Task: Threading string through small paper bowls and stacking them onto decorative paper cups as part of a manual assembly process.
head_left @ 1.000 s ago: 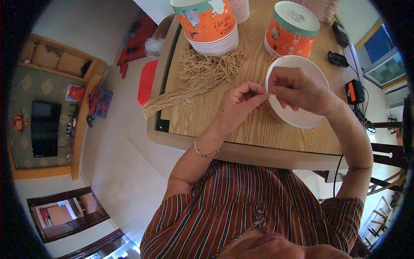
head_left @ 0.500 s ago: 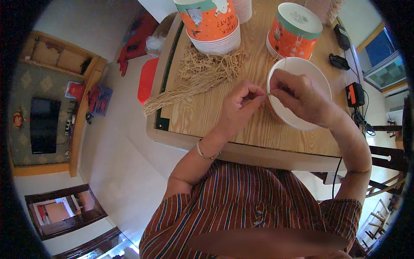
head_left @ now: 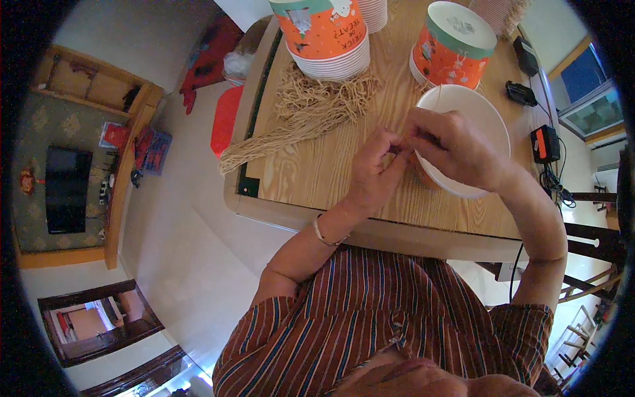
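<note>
My left hand (head_left: 377,171) is closed in a pinch just left of a paper bucket (head_left: 488,129) with a white inside and an orange outer wall. Over the bucket's near-left rim, my right hand (head_left: 463,147) pinches too, its fingertips meeting those of the left. A thin tan cord (head_left: 441,94) runs across the far rim down to the right hand; the fingers hide most of it. Beyond my left hand lies a loose bundle of the same tan cord (head_left: 311,116), with a stack of orange and green paper buckets (head_left: 324,36) resting at its far end.
An upside-down orange and green bucket (head_left: 456,49) stands just behind the one I work at. Black adapters (head_left: 520,94) and an orange-black box (head_left: 545,144) with cables line the right edge of the wooden table (head_left: 317,178). A red stool (head_left: 227,119) is at the left.
Both hands have drawn closer together, the left moving a little right and the right slightly left. Their fingertips now overlap. The bucket has barely shifted.
</note>
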Demonstrator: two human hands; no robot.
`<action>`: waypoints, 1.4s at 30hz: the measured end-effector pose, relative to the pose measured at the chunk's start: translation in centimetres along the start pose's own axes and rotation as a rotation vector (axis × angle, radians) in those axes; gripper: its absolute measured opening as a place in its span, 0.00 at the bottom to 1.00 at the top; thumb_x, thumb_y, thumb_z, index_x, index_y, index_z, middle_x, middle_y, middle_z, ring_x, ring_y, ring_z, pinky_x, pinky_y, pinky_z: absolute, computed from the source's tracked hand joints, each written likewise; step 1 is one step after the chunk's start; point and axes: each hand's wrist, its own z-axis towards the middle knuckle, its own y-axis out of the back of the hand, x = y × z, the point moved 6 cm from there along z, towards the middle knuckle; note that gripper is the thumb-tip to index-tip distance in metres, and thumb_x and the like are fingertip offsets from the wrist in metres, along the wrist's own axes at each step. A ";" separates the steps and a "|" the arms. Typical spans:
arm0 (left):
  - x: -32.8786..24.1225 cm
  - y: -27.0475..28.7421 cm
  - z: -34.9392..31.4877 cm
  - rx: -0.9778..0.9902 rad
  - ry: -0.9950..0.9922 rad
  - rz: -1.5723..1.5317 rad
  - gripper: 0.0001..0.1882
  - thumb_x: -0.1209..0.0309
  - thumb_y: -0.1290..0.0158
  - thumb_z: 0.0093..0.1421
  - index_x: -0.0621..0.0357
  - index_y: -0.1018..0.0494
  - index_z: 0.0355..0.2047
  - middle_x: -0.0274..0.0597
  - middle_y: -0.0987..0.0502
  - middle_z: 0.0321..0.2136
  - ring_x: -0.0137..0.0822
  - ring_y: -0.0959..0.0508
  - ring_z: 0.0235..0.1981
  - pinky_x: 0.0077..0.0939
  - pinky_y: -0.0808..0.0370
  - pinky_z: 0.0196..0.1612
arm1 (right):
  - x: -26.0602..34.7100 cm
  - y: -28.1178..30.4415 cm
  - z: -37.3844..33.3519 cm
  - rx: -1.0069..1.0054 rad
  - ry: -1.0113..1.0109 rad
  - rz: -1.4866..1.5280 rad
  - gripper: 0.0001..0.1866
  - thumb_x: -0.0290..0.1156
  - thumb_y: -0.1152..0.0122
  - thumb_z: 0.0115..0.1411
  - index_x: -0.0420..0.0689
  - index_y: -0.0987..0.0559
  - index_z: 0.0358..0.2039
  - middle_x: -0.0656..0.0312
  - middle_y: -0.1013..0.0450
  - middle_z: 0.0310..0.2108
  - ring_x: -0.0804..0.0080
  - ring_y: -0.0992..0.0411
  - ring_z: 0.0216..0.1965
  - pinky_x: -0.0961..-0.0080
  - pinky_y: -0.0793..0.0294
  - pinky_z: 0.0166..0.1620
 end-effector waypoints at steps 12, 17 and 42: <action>0.4 0.4 0.7 0.040 0.338 -0.507 0.13 0.79 0.47 0.62 0.62 0.27 0.47 0.31 0.27 0.39 0.21 0.27 0.38 0.16 0.28 0.42 | -1.0 1.1 0.8 0.048 -0.071 0.093 0.07 0.31 0.44 0.60 0.40 0.26 0.32 0.53 0.25 0.25 0.58 0.26 0.27 0.66 0.28 0.32; 0.8 0.1 0.9 0.088 0.348 -0.572 0.11 0.78 0.45 0.61 0.62 0.25 0.44 0.31 0.26 0.37 0.21 0.26 0.37 0.15 0.28 0.42 | -0.8 1.0 0.7 0.031 0.016 0.019 0.08 0.31 0.43 0.61 0.39 0.27 0.32 0.56 0.28 0.23 0.66 0.30 0.26 0.70 0.31 0.31; 0.3 0.5 2.0 0.135 -0.139 -0.286 0.10 0.83 0.39 0.49 0.59 0.25 0.30 0.38 0.31 0.36 0.33 0.29 0.40 0.25 0.32 0.44 | 1.5 1.3 -0.2 -0.323 0.165 0.206 0.12 0.37 0.53 0.70 0.42 0.28 0.42 0.70 0.38 0.23 0.86 0.41 0.24 0.86 0.41 0.28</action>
